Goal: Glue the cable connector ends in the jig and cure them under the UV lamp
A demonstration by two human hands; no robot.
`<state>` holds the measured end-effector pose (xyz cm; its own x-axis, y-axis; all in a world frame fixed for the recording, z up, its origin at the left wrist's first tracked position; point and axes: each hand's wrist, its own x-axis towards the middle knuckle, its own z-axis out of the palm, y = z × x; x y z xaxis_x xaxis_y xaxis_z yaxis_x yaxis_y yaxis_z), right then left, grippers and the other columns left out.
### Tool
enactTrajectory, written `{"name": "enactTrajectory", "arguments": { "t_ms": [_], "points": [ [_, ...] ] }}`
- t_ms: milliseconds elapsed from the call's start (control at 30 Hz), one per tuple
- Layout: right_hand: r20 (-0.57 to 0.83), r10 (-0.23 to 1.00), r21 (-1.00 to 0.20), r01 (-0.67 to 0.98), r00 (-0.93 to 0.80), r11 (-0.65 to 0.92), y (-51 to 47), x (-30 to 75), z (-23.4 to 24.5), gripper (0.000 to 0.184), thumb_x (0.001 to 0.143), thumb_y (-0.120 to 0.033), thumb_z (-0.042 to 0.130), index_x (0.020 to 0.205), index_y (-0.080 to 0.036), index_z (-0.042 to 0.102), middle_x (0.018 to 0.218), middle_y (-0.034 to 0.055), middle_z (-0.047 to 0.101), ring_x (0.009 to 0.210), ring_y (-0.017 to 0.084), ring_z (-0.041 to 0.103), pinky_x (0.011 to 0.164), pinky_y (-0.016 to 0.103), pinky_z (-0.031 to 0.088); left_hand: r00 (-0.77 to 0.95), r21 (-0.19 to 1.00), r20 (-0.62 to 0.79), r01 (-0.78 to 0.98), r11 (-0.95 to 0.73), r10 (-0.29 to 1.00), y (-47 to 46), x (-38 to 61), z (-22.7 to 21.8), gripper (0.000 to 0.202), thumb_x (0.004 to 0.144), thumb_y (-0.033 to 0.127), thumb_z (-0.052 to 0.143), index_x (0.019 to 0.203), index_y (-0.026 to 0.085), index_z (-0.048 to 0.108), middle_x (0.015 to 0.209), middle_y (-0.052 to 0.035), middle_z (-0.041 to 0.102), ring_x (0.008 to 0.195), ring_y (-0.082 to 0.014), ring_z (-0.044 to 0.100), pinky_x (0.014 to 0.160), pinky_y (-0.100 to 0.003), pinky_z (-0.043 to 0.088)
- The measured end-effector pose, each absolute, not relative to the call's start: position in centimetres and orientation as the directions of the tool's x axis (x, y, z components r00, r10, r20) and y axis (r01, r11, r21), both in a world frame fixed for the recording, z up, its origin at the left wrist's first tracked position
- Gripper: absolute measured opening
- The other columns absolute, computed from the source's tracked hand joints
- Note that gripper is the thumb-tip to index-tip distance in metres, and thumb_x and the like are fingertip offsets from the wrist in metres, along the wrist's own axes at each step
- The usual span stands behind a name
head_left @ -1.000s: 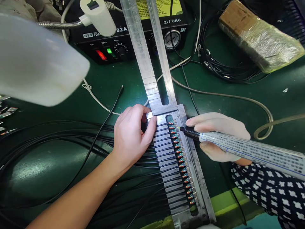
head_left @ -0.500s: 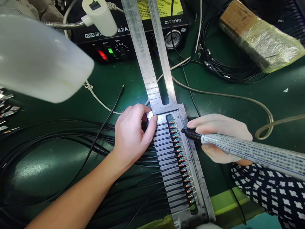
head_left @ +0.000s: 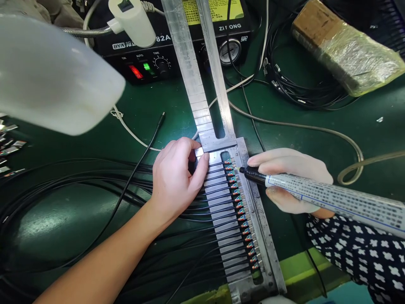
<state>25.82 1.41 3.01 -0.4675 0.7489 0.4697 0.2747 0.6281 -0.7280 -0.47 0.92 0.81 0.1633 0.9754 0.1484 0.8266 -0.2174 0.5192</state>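
Note:
My bare left hand point(head_left: 174, 177) grips the upper left edge of a slotted metal fixture point(head_left: 261, 236) between thumb and fingers. In the fixture lies a row of black cables point(head_left: 221, 211), side by side. Their stripped ends show small coloured wires point(head_left: 243, 211) against metal connector pieces. My right hand point(head_left: 294, 169), in pale finger coverings, holds a marker pen point(head_left: 329, 202) with a white printed body and black nose. The pen's yellowish tip is near the upper wire ends; whether it touches them I cannot tell.
A long metal rail point(head_left: 190, 80) extends from the fixture's top. Behind stands a black control box point(head_left: 110, 63) with lit switches and a gauge. A white lamp head point(head_left: 63, 80) overhangs the left. Coiled cables point(head_left: 303, 90) and a wrapped block point(head_left: 348, 50) lie at the back right.
My right hand and the pen have shifted very slightly to the left and up. My left hand and the fixture stay in place.

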Motion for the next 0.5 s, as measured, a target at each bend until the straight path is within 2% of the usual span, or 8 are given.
{"name": "enactTrajectory", "arguments": {
  "t_ms": [200,500],
  "points": [
    [0.475,0.740,-0.715,0.282,-0.476,0.640,1.44,26.02,2.98,0.030,0.082,-0.026,0.080,0.111,-0.023,0.069,0.112,0.0076,0.077,0.098,0.022,0.076,0.085,0.032,0.066,0.166,0.537,0.163,0.812,-0.228,0.973,0.94,-0.38,0.93,0.010,0.094,0.029,0.060,0.097,0.021,0.055,0.078,0.0003,0.055,0.073,-0.0172,0.052,0.068,-0.032,0.040],
    [0.464,0.738,-0.710,0.293,-0.490,0.641,1.46,25.94,3.12,0.030,0.082,-0.027,0.080,0.110,-0.024,0.069,0.112,0.0076,0.077,0.097,0.023,0.076,0.083,0.033,0.066,0.162,0.515,0.145,0.830,-0.214,0.976,0.92,-0.45,0.86,0.012,0.096,0.033,0.058,0.096,0.021,0.054,0.078,-0.0004,0.056,0.073,-0.0176,0.054,0.067,-0.032,0.041]
  ]
}}
